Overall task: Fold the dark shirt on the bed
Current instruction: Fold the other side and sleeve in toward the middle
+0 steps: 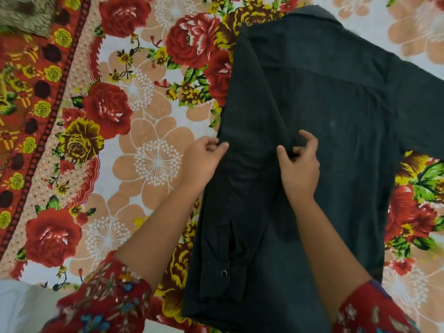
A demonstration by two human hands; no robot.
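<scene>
Item: dark shirt, left side folded. My left hand pinches its edge; right hand pinches cloth. Next, probably: spread sleeve inward.

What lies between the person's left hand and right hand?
In the head view, the folded-in sleeve of the dark cloth shirt lies between the left hand and the right hand.

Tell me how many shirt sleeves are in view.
2. The folded sleeve lies down the shirt's left side in the picture, its cuff near the hem. The spread sleeve sticks out at the right edge, its end out of frame.
</scene>
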